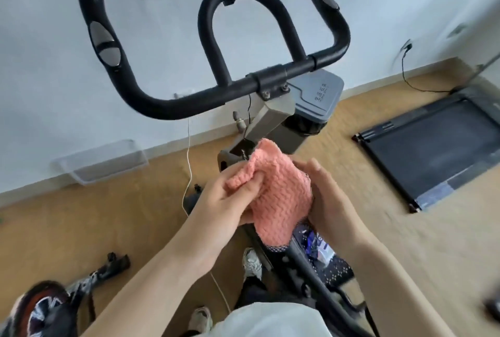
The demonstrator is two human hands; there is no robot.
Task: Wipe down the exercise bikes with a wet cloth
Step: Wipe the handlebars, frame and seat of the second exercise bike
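Observation:
An exercise bike stands right in front of me, its black foam handlebars [189, 98] looping up toward the wall and a grey metal stem [273, 120] dropping below them. A pink knitted cloth [281, 198] is bunched between both hands just below the stem. My left hand [232, 196] grips the cloth's left edge with thumb and curled fingers. My right hand [327, 196] cups the cloth's right side, fingers wrapped behind it. The cloth's lower end hangs over the bike's frame [305, 269].
A grey-lidded bin [319, 93] stands behind the stem. A black treadmill [433, 147] lies on the wooden floor at right. A clear plastic tray [102, 163] sits by the wall at left, a white cable [188, 163] dangles, and another machine [48, 307] is at lower left.

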